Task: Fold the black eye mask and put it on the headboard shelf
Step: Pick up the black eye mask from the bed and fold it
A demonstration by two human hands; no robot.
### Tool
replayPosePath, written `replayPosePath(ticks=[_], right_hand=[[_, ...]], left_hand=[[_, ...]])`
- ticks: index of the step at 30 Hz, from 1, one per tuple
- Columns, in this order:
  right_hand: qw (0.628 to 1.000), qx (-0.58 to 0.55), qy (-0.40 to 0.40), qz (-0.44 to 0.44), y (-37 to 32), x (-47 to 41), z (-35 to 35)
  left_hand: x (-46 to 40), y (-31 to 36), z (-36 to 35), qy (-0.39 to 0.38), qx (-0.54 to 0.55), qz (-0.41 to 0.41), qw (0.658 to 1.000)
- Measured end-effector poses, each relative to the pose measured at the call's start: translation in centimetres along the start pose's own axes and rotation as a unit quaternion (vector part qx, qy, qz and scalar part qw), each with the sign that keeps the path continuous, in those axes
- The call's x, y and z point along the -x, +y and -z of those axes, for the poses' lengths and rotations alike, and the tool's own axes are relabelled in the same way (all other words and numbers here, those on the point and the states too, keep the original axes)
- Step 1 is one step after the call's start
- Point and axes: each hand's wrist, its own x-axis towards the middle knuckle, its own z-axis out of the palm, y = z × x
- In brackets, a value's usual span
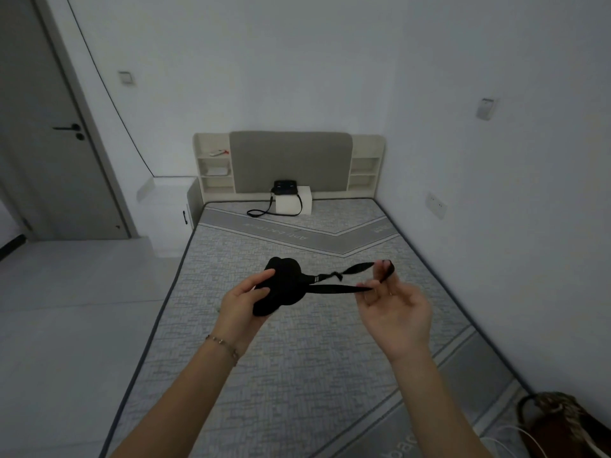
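The black eye mask (284, 285) hangs in the air above the grey mattress (297, 358), its padded part doubled over. My left hand (243, 300) grips that padded part from the left. The mask's strap (340, 287) stretches out to the right, and my right hand (393, 309) pinches its looped end between thumb and fingers. The headboard shelves stand at the far end of the bed: a left set (215, 171) and a right set (363, 170), either side of a grey padded panel (291, 160).
A black shoulder bag (285, 188) leans on a white box (294, 201) at the head of the mattress. A small white-and-red item (218, 153) lies on the top left shelf. A white nightstand (168, 213) and a grey door (49, 127) are left; a brown bag (558, 421) sits bottom right.
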Motion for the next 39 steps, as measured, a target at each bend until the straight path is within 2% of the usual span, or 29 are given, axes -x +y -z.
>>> replayPosePath(ticks=[4,7,11,14,15,16,19,21,26,30,32,34,39], right_hand=[[0.997,0.068,0.017,0.017,0.3,-0.4,0.6],[0.976,0.200,0.079,0.044,1.0,-0.7,1.1],[0.904,0.416,0.078,0.062,1.4,-0.3,0.2],[0.823,0.565,0.043,0.051,1.2,-0.6,-1.3],[0.814,0.577,0.030,0.063,1.2,-0.8,-1.7],[0.823,0.563,0.022,0.075,1.2,-1.1,-2.1],[0.890,0.447,0.018,0.087,0.9,-1.7,-3.3],[0.899,0.427,0.015,0.099,0.5,-1.7,-3.4],[0.837,0.514,0.029,0.187,-0.3,-1.8,-2.2],[0.859,0.462,0.056,0.213,0.3,-1.9,-1.4],[0.851,0.484,0.061,0.192,0.7,-2.0,-1.5],[0.820,0.553,0.039,0.143,1.1,-2.2,-1.8],[0.772,0.626,-0.109,0.025,1.7,-2.3,-2.7]], left_hand=[[0.5,-0.1,-0.4,-0.015,-0.018,-0.014,1.000],[0.8,-0.3,-0.4,-0.036,-0.053,-0.044,0.997],[1.1,-0.3,0.0,-0.073,-0.180,-0.112,0.975],[1.6,0.1,-0.3,-0.109,-0.273,-0.142,0.945],[1.8,0.2,-0.5,-0.119,-0.286,-0.145,0.940],[1.9,0.3,-0.7,-0.127,-0.294,-0.146,0.936],[2.2,0.4,-1.0,-0.146,-0.302,-0.138,0.932],[2.3,0.4,-0.9,-0.147,-0.294,-0.133,0.935],[1.5,0.4,0.6,-0.137,-0.231,-0.108,0.957],[1.4,0.3,0.6,-0.147,-0.226,-0.102,0.958],[1.5,0.3,0.4,-0.156,-0.241,-0.102,0.952],[1.6,0.4,0.1,-0.166,-0.267,-0.106,0.943],[2.3,1.3,-1.0,-0.204,-0.333,-0.126,0.912]])
